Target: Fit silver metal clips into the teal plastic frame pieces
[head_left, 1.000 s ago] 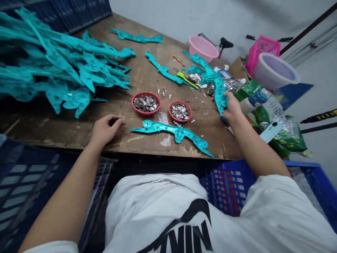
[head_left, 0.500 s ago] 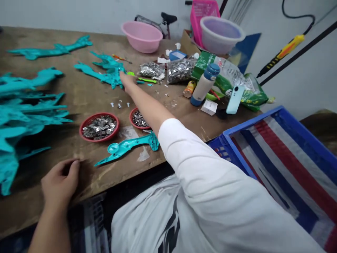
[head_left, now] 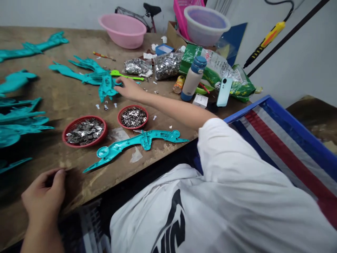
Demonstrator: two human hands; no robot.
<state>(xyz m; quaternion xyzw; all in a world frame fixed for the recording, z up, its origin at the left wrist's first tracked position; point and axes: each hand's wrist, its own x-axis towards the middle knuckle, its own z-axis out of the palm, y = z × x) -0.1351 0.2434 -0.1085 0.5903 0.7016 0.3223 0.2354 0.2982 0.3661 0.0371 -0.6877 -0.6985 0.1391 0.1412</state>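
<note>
Right hand (head_left: 129,88) is resting at the far turquoise parts (head_left: 106,86) — pinching or not, cannot tell. Left hand (head_left: 44,193) is lying loosely curled, gap showing, empty. Near turquoise part (head_left: 145,141) is lying unattended; left-side pile (head_left: 15,131) is apparently remaining — finished count indeterminable.

Brown worktop (head_left: 76,102), scuffed along its front edge.
A long teal part (head_left: 144,141) lies near that edge, just in front of a larger red basket (head_left: 79,143) and a smaller red basket (head_left: 143,123). A heap of teal parts (head_left: 18,133) lies at the left; farther back lie overlapping teal parts (head_left: 91,76), a green tool (head_left: 126,76) and two bags of metal pieces (head_left: 167,66). A pink basin (head_left: 123,32) stands behind; a bottle (head_left: 193,79) and white box (head_left: 200,101) stand right.
</note>
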